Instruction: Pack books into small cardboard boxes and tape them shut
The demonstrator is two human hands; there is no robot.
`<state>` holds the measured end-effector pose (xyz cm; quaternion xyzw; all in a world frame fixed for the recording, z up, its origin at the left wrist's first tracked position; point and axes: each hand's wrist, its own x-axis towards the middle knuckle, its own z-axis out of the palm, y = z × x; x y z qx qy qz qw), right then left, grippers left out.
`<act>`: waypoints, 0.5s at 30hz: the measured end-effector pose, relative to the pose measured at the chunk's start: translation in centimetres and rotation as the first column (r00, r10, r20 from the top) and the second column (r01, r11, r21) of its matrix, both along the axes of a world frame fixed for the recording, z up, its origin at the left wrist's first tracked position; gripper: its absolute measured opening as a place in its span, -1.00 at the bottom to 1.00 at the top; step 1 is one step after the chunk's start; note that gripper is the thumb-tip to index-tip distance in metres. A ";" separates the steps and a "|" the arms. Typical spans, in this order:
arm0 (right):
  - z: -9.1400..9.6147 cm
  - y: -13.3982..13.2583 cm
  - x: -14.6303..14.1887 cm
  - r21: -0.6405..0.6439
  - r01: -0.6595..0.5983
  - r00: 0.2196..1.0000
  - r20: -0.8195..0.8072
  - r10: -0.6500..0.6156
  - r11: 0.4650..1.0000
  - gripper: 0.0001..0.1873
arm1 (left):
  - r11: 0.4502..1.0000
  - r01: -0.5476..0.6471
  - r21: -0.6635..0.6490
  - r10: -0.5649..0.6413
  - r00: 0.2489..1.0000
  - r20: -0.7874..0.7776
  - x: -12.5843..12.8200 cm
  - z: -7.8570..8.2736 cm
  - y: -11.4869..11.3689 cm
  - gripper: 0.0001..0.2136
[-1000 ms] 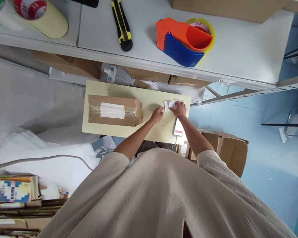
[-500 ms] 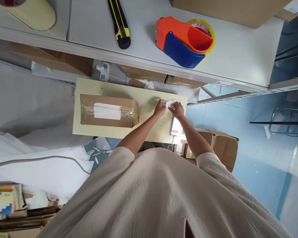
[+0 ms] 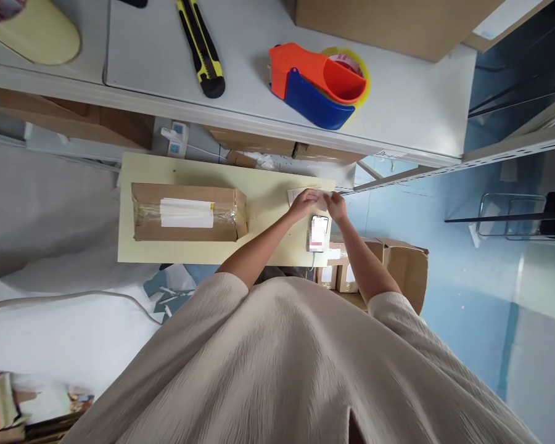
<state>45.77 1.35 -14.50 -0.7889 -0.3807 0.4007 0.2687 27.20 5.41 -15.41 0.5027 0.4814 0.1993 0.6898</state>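
Note:
A small white slip of paper (image 3: 321, 201) is stretched between my two hands above the far right part of a pale yellow board (image 3: 272, 240). My left hand (image 3: 303, 204) is closed on its left side, fingers bent over it. The right edge is pinched by my right hand (image 3: 337, 206). Another flat white paper piece (image 3: 293, 195) lies on the board, partly under my left hand. Just below the hands lies a phone (image 3: 319, 234) with a lit screen and a cable. A taped cardboard box (image 3: 189, 213) with a white label rests on the board's left half.
On the grey shelf (image 3: 411, 123) ahead are a yellow-black box cutter (image 3: 202, 52), an orange-and-blue tape dispenser (image 3: 319, 86), a tape roll (image 3: 50, 34) and a carton (image 3: 398, 28). An open carton (image 3: 404, 271) holding smaller boxes stands right of the board. A power strip (image 3: 178, 140) sits behind it.
My hands have moved apart, the right one shifting rightward, with the slip held between them. The phone, partly covered before, now shows fully. The whole view has shifted slightly.

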 end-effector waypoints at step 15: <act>-2.9 -1.0 7.6 -0.095 0.312 0.949 0.068 -0.307 0.945 -0.74 | 0.757 0.607 0.241 -0.334 0.677 -0.656 -1.2 -0.5 0.1 -0.09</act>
